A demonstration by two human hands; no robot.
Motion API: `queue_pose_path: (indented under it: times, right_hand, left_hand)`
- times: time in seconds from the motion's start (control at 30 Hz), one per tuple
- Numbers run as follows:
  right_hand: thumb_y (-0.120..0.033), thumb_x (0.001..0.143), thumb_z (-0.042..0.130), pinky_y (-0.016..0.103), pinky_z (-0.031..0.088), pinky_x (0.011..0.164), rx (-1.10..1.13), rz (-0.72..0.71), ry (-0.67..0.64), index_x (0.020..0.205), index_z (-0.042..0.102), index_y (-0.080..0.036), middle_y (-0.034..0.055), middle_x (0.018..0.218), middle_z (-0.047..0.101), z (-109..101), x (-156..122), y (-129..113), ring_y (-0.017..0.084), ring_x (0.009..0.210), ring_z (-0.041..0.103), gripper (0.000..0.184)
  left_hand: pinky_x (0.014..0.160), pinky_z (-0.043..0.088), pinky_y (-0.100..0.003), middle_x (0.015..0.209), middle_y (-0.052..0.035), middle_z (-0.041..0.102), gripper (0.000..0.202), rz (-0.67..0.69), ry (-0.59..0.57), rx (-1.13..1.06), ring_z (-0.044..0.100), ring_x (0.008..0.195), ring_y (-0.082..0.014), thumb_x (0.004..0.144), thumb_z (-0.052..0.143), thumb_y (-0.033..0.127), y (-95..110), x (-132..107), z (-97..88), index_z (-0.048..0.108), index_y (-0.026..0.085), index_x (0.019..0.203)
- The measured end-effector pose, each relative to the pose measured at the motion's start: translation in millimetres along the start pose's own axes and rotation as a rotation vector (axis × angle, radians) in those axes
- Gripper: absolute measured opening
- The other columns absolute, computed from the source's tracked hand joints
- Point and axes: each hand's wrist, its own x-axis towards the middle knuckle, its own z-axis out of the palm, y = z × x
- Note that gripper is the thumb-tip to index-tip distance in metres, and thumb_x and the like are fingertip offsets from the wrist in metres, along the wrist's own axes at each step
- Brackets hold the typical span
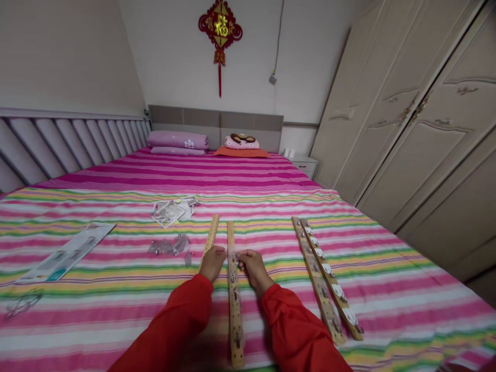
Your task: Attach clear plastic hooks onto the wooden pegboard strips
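A narrow wooden strip (235, 330) with several metal hooks along its near part lies lengthwise between my hands. My left hand (213, 262) is closed just left of it, fingertips pinched together; what they hold, if anything, is too small to make out. On the other side my right hand (253, 267) is also closed, its fingertips at the strip's right edge by a small clear piece that I cannot name. Partly behind my left hand is a second wooden strip (211, 233) with holes. Small clear plastic bags (170, 246) with metal bits lie to the left.
To the right lie two more strips: one with metal hooks (315, 274), one with hooks and white pieces (336, 289). A pile of packets (174, 211) lies farther back. At left are a long plastic sleeve (70, 256) and eyeglasses (24, 303) on the striped bed sheet (116, 330).
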Motion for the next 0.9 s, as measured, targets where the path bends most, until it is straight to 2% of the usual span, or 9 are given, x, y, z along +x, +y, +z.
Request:
queue_pose_path:
  times: [0.07, 0.23, 0.33, 0.57, 0.63, 0.7, 0.8, 0.87, 0.9]
  right_hand:
    - [-0.02, 0.051, 0.07, 0.019, 0.029, 0.037, -0.006, 0.003, 0.006, 0.055, 0.062, -0.014, -0.0027, 0.043, 0.057, 0.7, 0.9, 0.9, 0.006, 0.036, 0.042, 0.012]
    - [-0.02, 0.051, 0.07, 0.019, 0.027, 0.035, -0.023, 0.005, 0.017, 0.055, 0.061, -0.014, -0.0034, 0.042, 0.055, 2.0, 1.5, 3.1, 0.005, 0.035, 0.041, 0.012]
    - [-0.021, 0.051, 0.069, 0.018, 0.027, 0.034, -0.039, 0.004, 0.022, 0.054, 0.06, -0.015, -0.0046, 0.04, 0.053, 2.4, 1.9, 4.6, 0.005, 0.034, 0.039, 0.012]
    - [-0.023, 0.052, 0.07, 0.018, 0.026, 0.033, -0.075, 0.002, 0.026, 0.054, 0.058, -0.016, -0.0058, 0.037, 0.049, 2.0, 3.6, 7.9, 0.006, 0.033, 0.038, 0.014]
    - [-0.024, 0.053, 0.07, 0.019, 0.027, 0.034, -0.077, -0.004, 0.028, 0.059, 0.06, -0.015, -0.0067, 0.038, 0.049, 1.2, 4.2, 10.2, 0.006, 0.033, 0.039, 0.014]
    - [-0.025, 0.055, 0.069, 0.019, 0.028, 0.035, -0.085, -0.032, 0.015, 0.072, 0.065, -0.015, -0.0085, 0.038, 0.048, 0.1, 4.9, 13.6, 0.007, 0.033, 0.038, 0.02]
    - [-0.029, 0.061, 0.067, 0.023, 0.041, 0.044, -0.16, -0.134, -0.035, 0.091, 0.071, -0.017, -0.0049, 0.049, 0.059, -1.5, 6.1, 17.8, 0.012, 0.043, 0.051, 0.032]
    - [-0.03, 0.065, 0.063, 0.029, 0.051, 0.061, -0.241, -0.21, -0.083, 0.091, 0.074, -0.019, 0.0012, 0.069, 0.071, -2.2, 6.9, 18.1, 0.018, 0.064, 0.063, 0.03]
    - [-0.03, 0.067, 0.061, 0.032, 0.052, 0.071, -0.279, -0.238, -0.113, 0.089, 0.075, -0.02, 0.0031, 0.08, 0.074, -2.5, 7.2, 17.1, 0.02, 0.076, 0.066, 0.028]
  left_hand:
    - [0.073, 0.049, -0.031, 0.067, -0.0006, 0.064, 0.017, 0.011, 0.006, -0.051, 0.063, 0.072, -0.0177, 0.056, 0.066, 0.025, -0.9, 1.1, 2.5, 0.059, 0.016, 0.069]
    - [0.078, 0.051, -0.032, 0.077, -0.0033, 0.069, 0.024, 0.073, -0.078, -0.182, 0.064, 0.077, -0.018, 0.054, 0.067, 0.019, -5.4, -0.4, 8.0, 0.066, 0.015, 0.078]
    - [0.079, 0.051, -0.032, 0.081, -0.0056, 0.07, 0.026, 0.068, -0.076, -0.166, 0.064, 0.078, -0.0182, 0.055, 0.068, 0.018, -10.3, 0.3, 10.1, 0.069, 0.014, 0.081]
    - [0.077, 0.051, -0.031, 0.077, -0.0046, 0.07, 0.022, 0.052, -0.062, -0.116, 0.064, 0.077, -0.0177, 0.058, 0.068, 0.018, -16.2, 2.2, 13.4, 0.07, 0.014, 0.079]
    - [0.075, 0.051, -0.03, 0.077, -0.0051, 0.071, 0.022, 0.06, -0.06, -0.108, 0.064, 0.075, -0.0171, 0.059, 0.065, 0.015, -15.9, 1.5, 13.7, 0.07, 0.013, 0.08]
    - [0.074, 0.051, -0.03, 0.078, -0.0058, 0.071, 0.022, 0.057, -0.065, -0.103, 0.064, 0.074, -0.0169, 0.06, 0.063, 0.013, -14.6, 0.2, 13.9, 0.07, 0.012, 0.081]
    - [0.076, 0.052, -0.03, 0.08, -0.0063, 0.073, 0.025, 0.036, -0.083, -0.116, 0.066, 0.075, -0.0171, 0.061, 0.061, 0.011, -11.3, -3.0, 14.7, 0.07, 0.012, 0.084]
    - [0.078, 0.052, -0.03, 0.082, -0.0065, 0.073, 0.026, 0.032, -0.087, -0.117, 0.066, 0.077, -0.0175, 0.062, 0.061, 0.01, -9.0, -5.6, 15.4, 0.071, 0.013, 0.085]
    - [0.079, 0.052, -0.031, 0.083, -0.0065, 0.073, 0.026, 0.036, -0.081, -0.106, 0.066, 0.077, -0.0177, 0.062, 0.06, 0.01, -8.1, -6.8, 15.6, 0.072, 0.013, 0.085]
